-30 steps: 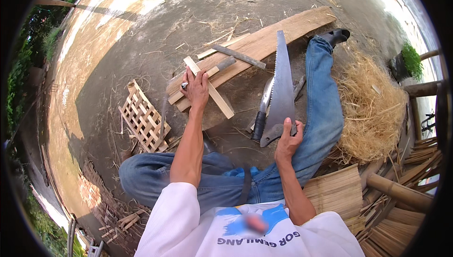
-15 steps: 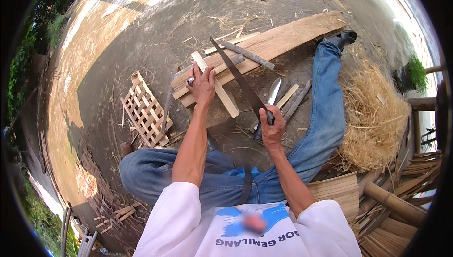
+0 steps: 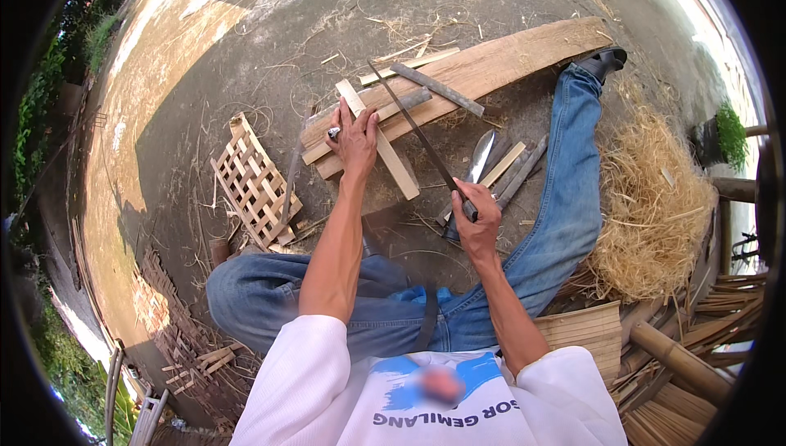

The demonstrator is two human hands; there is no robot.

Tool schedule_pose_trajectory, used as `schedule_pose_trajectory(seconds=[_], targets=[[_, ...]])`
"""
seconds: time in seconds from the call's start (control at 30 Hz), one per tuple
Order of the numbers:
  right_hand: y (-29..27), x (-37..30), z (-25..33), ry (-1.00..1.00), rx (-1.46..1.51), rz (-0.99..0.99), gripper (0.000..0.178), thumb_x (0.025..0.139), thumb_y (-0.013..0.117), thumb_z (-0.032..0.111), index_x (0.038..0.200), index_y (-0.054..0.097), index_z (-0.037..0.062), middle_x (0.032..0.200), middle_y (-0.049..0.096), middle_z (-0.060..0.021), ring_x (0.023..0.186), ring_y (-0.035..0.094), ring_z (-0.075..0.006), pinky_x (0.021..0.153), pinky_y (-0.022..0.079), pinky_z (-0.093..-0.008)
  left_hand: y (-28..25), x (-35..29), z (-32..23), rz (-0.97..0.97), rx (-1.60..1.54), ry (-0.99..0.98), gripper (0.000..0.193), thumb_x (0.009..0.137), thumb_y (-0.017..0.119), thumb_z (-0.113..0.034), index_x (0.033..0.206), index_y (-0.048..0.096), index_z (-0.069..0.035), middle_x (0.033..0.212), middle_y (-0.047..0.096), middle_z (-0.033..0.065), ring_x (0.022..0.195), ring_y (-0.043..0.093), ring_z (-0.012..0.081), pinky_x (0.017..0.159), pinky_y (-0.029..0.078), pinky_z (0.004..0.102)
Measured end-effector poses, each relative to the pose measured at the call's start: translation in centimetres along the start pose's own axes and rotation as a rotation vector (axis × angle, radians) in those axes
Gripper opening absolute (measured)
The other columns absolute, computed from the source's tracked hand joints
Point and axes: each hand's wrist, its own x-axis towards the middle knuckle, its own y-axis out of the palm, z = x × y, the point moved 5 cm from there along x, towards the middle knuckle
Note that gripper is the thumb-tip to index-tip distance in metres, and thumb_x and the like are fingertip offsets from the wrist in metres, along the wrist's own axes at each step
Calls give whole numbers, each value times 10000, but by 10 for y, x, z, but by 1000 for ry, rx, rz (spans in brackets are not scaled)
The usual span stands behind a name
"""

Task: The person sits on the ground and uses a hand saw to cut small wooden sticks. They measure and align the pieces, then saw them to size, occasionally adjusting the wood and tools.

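Metal saw (image 3: 431, 155) in right hand (image 3: 479, 221), plant (image 3: 731, 136) seemingly in dark pot (image 3: 705, 143)

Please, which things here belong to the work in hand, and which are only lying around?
In use:
saw, in the right hand
wood strip, under the left hand
plank, below the strip

Apparently just lying about:
knife
woven panel
straw heap

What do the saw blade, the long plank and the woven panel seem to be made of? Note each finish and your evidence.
Saw blade: probably steel, dull and dark; it looks thin and straight.
Long plank: wood, seemingly unvarnished; grain streaks show on its brown face.
Woven panel: likely split bamboo, perhaps wood, apparently uncoated; flat pale strips interlace.
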Motion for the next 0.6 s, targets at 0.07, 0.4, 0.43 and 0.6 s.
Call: schedule_pose_trajectory(seconds=[0.07, 0.4, 0.43, 0.6], targets=[[-1, -8, 5, -36, -23, -14, 305, 902, 714, 11, 1204, 739, 52, 994, 695, -116, 907, 671, -247, 802, 529, -353, 0, -1, 1, 4, 3, -8, 390, 1038, 519, -512, 1261, 743, -283, 1694, 261, 133, 1539, 227, 347, 1174, 87, 615], [4, 2, 4, -30, -189, 22, 339, 888, 744, 62, 1214, 761, 157, 761, 491, -52, 655, 509, -185, 593, 429, -358, 4, -2, 1, -14, 60, -4, 411, 1043, 502, -527, 1271, 742, -283, 1685, 294, 113, 1515, 279, 356, 1181, 113, 588], [0, 1, 1, -15, -195, 25, 338, 889, 744, 64, 1213, 762, 158, 758, 488, -53, 648, 504, -188, 593, 429, -359, 3, 1, 0, -29, 47, 2, 406, 1043, 505, -523, 1268, 744, -284, 1684, 296, 111, 1514, 281, 354, 1180, 116, 590], [-1, 4, 7, 20, -164, 40, 333, 887, 746, 68, 1206, 766, 162, 744, 477, -52, 636, 498, -195, 595, 437, -364, 2, -1, -1, -43, 56, 5, 364, 1044, 516, -492, 1238, 753, -294, 1685, 294, 103, 1503, 292, 355, 1174, 138, 573]])
